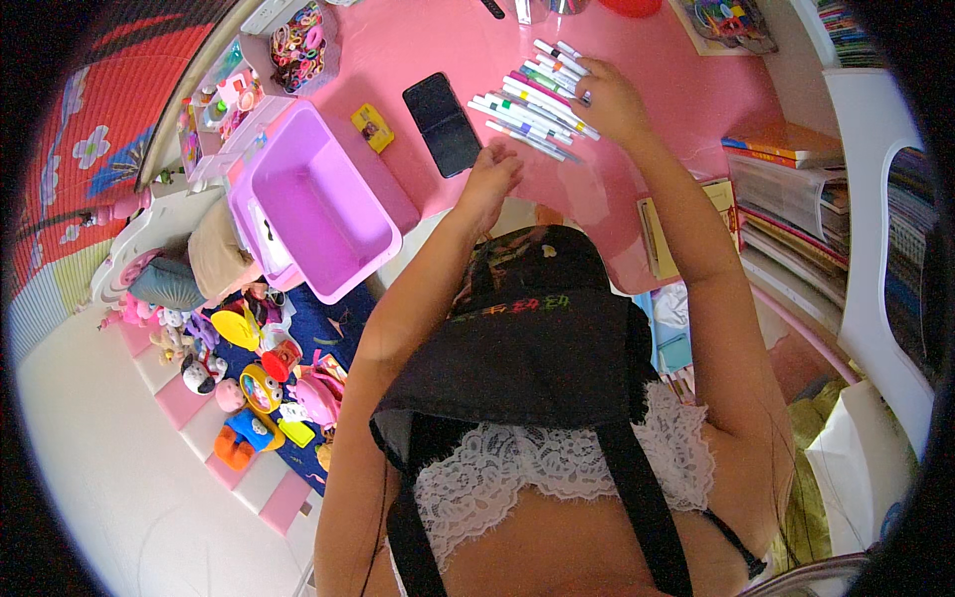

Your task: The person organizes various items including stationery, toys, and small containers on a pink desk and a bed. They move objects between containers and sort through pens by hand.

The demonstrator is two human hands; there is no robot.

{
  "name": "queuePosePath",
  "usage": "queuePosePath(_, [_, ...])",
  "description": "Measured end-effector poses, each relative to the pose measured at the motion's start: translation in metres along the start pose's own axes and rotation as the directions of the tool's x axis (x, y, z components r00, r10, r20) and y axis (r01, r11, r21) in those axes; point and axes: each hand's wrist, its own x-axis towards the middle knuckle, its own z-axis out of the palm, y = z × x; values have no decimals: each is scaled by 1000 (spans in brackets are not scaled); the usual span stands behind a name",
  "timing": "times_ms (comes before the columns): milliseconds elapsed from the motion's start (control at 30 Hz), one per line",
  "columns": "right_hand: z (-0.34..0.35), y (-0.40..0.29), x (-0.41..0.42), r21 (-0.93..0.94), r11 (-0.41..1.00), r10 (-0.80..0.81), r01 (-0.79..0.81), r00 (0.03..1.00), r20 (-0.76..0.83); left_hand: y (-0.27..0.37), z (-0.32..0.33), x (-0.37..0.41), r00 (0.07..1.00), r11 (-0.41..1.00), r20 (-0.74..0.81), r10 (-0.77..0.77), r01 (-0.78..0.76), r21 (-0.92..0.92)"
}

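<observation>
Many white-barrelled marker pens (522, 104) with differently coloured bands lie side by side in a slanting row on the pink desk (373, 45). My right hand (612, 101) is at the right end of the row, its fingers bent over the pens there; whether it grips one cannot be told. Near the lower left end of the row is my left hand (494, 179), fingers curled, with no object visible in it. A black smartphone (442, 125) lies just left of the pens. Further left, a small yellow packet (372, 127) lies beside an empty purple plastic bin (321, 209).
A tub of hair ties (298, 48) stands at the back left. Books and folders (791, 209) are stacked at the right. A notebook (656, 239) lies by the desk's right front edge. Soft toys (246, 395) cover the area at lower left.
</observation>
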Motion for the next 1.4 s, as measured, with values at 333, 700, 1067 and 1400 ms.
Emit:
queuePosePath(333, [12, 37, 10, 438, 852, 294, -287, 954, 53, 7, 8, -2, 999, 999, 30, -26, 25, 35])
queuePosePath(700, [13, 68, 11, 552, 763, 333, -335, 937, 107, 5, 7, 4, 999, 1000, 46, -20, 19, 13])
queuePosePath(1067, [26, 78, 38, 440, 801, 336, -405, 913, 230, 17, 16, 6, 991, 995, 98, -91, 87, 47])
queuePosePath(1400, [-5, 3, 59, 202, 901, 242, -384, 832, 500, 21, 18, 9, 993, 988, 59, -101, 107, -107])
